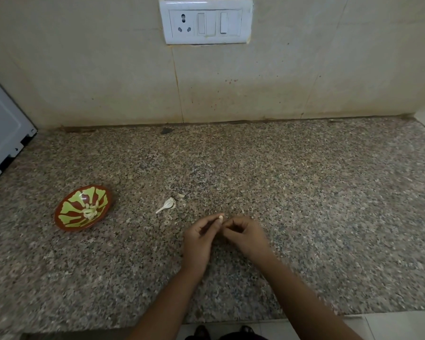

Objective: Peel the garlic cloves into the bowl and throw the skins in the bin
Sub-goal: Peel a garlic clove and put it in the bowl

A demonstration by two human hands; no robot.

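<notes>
Clove (220, 218) pinched in left hand (198, 239); fingers (205, 222) curled.

My feed is dim and flat, lit softly from somewhere out of view, with the wall (108, 82) brighter than the speckled surface (317, 192) and only a faint shadow under the left hand (199, 239) and right hand (245, 235). One small glint sits on the inside of the bowl (70, 212). The wide lens bows the line where wall meets surface, the corners fall dark, and the clove (220, 218) between the hands is too small and soft for me to read.
</notes>
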